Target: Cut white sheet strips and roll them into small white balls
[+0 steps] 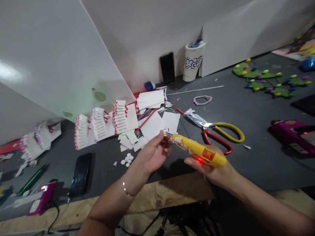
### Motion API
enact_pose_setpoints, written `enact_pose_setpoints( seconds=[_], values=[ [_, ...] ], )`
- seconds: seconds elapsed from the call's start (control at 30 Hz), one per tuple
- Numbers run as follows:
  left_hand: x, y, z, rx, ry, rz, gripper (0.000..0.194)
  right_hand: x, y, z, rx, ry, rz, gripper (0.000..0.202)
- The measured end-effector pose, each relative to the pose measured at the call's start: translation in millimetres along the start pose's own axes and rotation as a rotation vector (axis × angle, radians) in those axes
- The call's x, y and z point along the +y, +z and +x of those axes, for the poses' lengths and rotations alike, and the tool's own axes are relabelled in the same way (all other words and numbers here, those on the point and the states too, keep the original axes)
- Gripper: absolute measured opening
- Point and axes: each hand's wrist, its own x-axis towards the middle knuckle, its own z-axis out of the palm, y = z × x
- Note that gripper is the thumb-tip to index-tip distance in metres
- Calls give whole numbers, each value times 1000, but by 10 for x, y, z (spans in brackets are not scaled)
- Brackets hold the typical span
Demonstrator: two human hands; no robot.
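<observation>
My right hand is wrapped round a yellow hot glue gun, which glows red at its underside. Its nozzle points left and meets a small white piece pinched in the fingertips of my left hand. What exactly that piece is, I cannot make out. Under and behind it lie white paper squares. Several small white discs sit in a cluster left of my left hand. Scissors with one red and one yellow handle lie just beyond the glue gun.
Cards with rows of small white, red-tipped pieces lean at the left. A phone and a cup stand by the back wall; another phone lies front left. Purple devices and green decorated shapes are at the right.
</observation>
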Motion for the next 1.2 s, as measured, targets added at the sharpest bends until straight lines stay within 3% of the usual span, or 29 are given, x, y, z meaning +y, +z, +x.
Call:
enact_pose_setpoints(
  seconds=[0.17, 0.67, 0.87, 1.07, 1.2],
  values=[
    [-5, 1, 0, 1, 5, 8, 18, -14, 2, 16, -9, -11, 37, 30],
    [17, 6, -13, -20, 40, 23, 17, -37, -35, 24, -63, -15, 21, 45],
    [20, -8, 7, -22, 18, 29, 17, -63, -113, 62, 16, -57, -39, 38],
    [-24, -21, 38, 20, -16, 61, 19, -83, -183, 83, 9, -93, -44, 44],
    [-31, -2, 28, 14, -31, 49, 16, -20, -253, 82, 101, -105, -115, 41]
  ],
)
